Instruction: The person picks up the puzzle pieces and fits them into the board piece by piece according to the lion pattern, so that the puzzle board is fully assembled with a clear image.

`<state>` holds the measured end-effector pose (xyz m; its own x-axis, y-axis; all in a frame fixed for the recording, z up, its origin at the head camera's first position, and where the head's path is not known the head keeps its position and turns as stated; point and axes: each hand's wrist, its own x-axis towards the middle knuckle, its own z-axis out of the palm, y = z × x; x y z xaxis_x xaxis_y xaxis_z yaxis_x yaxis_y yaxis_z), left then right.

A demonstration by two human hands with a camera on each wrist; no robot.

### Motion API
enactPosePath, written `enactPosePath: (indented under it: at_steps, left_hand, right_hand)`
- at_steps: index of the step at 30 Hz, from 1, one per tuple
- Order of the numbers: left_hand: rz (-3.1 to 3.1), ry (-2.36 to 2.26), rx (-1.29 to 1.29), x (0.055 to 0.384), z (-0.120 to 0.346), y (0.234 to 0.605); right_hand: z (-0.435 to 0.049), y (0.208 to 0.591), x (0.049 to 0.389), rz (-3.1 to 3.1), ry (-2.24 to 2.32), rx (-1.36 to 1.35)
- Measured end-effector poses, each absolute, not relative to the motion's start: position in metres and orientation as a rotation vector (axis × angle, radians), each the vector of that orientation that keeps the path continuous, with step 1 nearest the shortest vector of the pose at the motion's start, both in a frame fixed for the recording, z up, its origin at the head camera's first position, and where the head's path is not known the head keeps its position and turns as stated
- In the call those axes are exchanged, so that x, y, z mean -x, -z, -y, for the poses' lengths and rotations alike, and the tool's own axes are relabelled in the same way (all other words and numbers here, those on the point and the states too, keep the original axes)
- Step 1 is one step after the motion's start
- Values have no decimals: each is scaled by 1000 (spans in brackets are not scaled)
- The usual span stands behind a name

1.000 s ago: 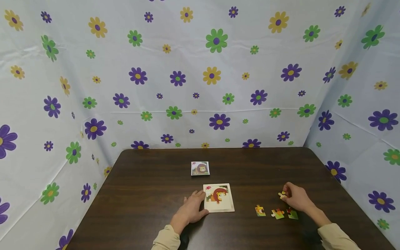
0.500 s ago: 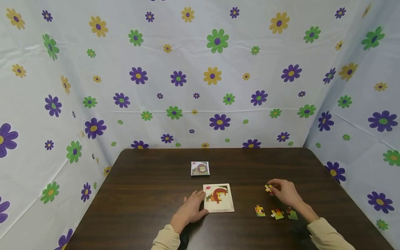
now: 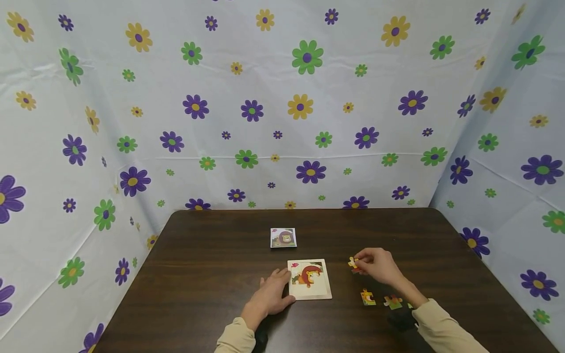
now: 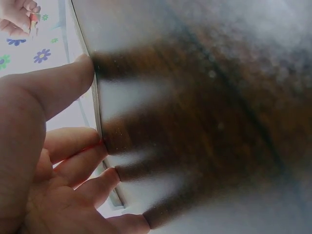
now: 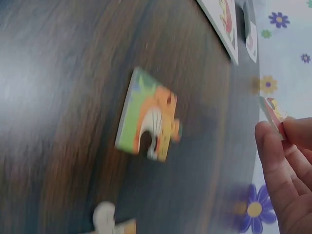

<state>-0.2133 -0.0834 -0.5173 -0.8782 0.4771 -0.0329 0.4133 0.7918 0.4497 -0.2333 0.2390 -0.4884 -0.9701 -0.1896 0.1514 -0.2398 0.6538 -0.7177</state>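
Observation:
Between thumb and fingertips, my right hand (image 3: 380, 266) pinches a yellow and red puzzle piece (image 3: 353, 263), held above the table to the right of the puzzle board. The right wrist view shows that puzzle piece (image 5: 273, 115) edge-on. My left hand (image 3: 271, 294) rests at the left edge of the puzzle board (image 3: 315, 292), fingers spread and thumb at its near corner. The square board has a pale frame and a partly filled lion picture (image 3: 307, 275). Nearer me lie loose puzzle pieces: an orange-yellow piece (image 3: 367, 297), a green-red piece (image 3: 393, 302) and one mostly hidden by my right sleeve.
A small card with a lion picture (image 3: 283, 238) lies beyond the board. The dark wooden table (image 3: 198, 274) meets a flower-patterned cloth (image 3: 265, 122) at its back and sides.
My right hand has moved left towards the board, carrying the pinched puzzle piece. Its sleeve now covers most of the rightmost loose piece. My left hand has stayed at the board's edge.

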Motion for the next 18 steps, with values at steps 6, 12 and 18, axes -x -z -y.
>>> enactPosePath:
  at_steps: [6, 12, 18]
  left_hand:
    - [-2843, -684, -723, 213, 84, 516]
    - [-2844, -683, -721, 213, 84, 516]
    - [-2849, -682, -727, 213, 83, 517]
  right_hand:
    - [-219, 492, 235, 2814, -1324, -412]
    - [-198, 498, 235, 2826, -1424, -475]
    - [-182, 499, 235, 2805, -1498, -494]
